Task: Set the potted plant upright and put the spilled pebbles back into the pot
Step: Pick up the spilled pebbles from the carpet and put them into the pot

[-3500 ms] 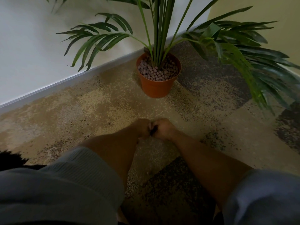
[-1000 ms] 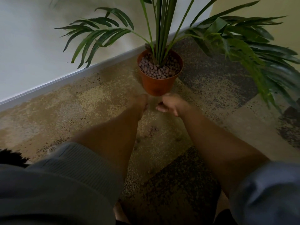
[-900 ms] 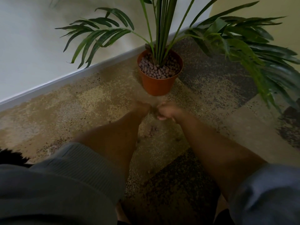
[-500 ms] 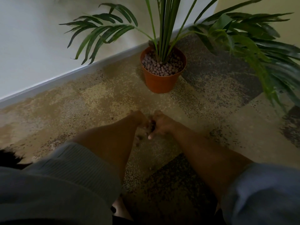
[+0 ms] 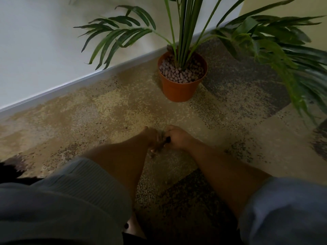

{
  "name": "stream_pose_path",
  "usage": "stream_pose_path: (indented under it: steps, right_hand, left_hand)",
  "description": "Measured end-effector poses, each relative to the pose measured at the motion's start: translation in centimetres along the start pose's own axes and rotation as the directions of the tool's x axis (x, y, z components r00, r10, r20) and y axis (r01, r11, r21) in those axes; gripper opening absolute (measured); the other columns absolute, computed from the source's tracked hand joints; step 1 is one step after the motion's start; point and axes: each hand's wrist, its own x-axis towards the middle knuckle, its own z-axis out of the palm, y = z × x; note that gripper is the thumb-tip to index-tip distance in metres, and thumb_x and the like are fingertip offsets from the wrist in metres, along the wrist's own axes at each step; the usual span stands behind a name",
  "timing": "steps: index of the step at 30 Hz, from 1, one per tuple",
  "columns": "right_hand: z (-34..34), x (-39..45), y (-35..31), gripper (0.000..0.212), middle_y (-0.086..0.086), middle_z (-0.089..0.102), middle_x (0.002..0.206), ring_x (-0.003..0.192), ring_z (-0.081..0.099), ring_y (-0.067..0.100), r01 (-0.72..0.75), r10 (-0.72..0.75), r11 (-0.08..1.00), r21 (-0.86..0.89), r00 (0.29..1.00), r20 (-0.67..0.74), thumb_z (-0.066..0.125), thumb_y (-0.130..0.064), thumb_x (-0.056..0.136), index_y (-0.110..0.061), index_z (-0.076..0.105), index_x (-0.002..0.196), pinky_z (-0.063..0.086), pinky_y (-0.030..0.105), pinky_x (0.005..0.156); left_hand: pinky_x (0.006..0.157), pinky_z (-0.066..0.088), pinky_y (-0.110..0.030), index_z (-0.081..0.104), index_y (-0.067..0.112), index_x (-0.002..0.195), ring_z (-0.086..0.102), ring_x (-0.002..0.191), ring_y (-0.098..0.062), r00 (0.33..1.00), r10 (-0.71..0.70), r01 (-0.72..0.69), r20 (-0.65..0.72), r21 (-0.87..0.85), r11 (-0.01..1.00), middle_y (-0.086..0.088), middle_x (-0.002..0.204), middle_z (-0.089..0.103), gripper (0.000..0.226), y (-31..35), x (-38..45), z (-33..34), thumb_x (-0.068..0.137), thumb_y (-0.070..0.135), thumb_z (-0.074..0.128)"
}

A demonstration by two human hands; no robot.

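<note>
The orange pot (image 5: 180, 91) stands upright on the carpet near the wall, its palm stems (image 5: 185, 32) rising straight. Greyish pebbles (image 5: 177, 75) fill the pot to the rim. Both hands rest on the carpet well in front of the pot, pressed side by side. My left hand (image 5: 150, 137) has its fingers curled down on the floor. My right hand (image 5: 177, 137) is closed beside it, with dark pebbles (image 5: 159, 145) showing between the two hands. A few loose pebbles lie just below the hands.
A white wall with a skirting board (image 5: 79, 82) runs diagonally on the left. Long green fronds (image 5: 286, 55) hang over the right side of the patchy beige and grey carpet (image 5: 115, 110). My grey sleeves fill the bottom corners.
A second ago both hands were up by the pot's base. They have drawn back toward me and come down together on the carpet over the loose pebbles.
</note>
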Motion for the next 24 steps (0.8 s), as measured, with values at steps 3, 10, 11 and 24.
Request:
stream_pose_path:
  steps: [3, 10, 11, 24]
  right_hand:
    - [-0.1, 0.1, -0.5, 0.028, 0.01, 0.053, 0.122, 0.111, 0.055, 0.025, -0.06, 0.061, 0.998, 0.006, 0.998, -0.024, 0.072, -0.026, 0.081, -0.015, 0.071, 0.108, 0.047, 0.031, 0.092]
    - [-0.5, -0.1, -1.0, 0.028, 0.012, 0.052, 0.134, 0.118, 0.055, 0.027, -0.195, 0.196, 0.98, 0.024, 0.979, -0.056, 0.063, -0.022, 0.089, -0.015, 0.069, 0.116, 0.047, 0.034, 0.099]
    - [-0.5, -0.2, -0.9, 0.025, 0.011, 0.057, 0.128, 0.114, 0.057, 0.026, -0.207, 0.21, 0.977, 0.05, 0.975, -0.075, 0.064, -0.022, 0.089, -0.014, 0.071, 0.112, 0.049, 0.033, 0.096]
    - [-2.0, -0.9, 1.1, 0.015, 0.006, 0.051, 0.082, 0.068, 0.052, 0.012, -0.334, 0.492, -0.088, 0.939, 0.805, 0.332, 0.052, 0.008, 0.084, -0.007, 0.056, 0.085, 0.055, 0.019, 0.054]
  left_hand:
    - [0.095, 0.036, -0.026, 0.067, 0.013, 0.117, 0.05, 0.124, -0.023, 0.998, 0.05, -0.05, -0.047, 0.001, 0.999, -0.007, 0.128, 0.061, 0.032, 0.0, -0.2, 0.2, 0.087, 0.024, 0.066]
    - [0.082, 0.049, -0.025, 0.074, 0.009, 0.103, 0.062, 0.108, -0.023, 1.0, 0.007, -0.007, 0.008, -0.006, 1.0, -0.009, 0.112, 0.068, 0.024, 0.2, 0.3, 0.1, 0.082, 0.018, 0.066]
    - [0.077, 0.05, -0.025, 0.074, 0.008, 0.099, 0.063, 0.104, -0.023, 1.0, 0.004, -0.004, 0.02, -0.002, 1.0, -0.009, 0.107, 0.069, 0.021, 0.2, 0.4, 0.0, 0.082, 0.017, 0.065]
    - [0.043, 0.041, -0.022, 0.059, 0.015, 0.057, 0.053, 0.051, -0.013, 0.998, -0.064, 0.065, 0.015, -0.1, 0.993, -0.001, 0.059, 0.057, 0.022, 1.0, 1.6, -0.2, 0.079, 0.021, 0.062]
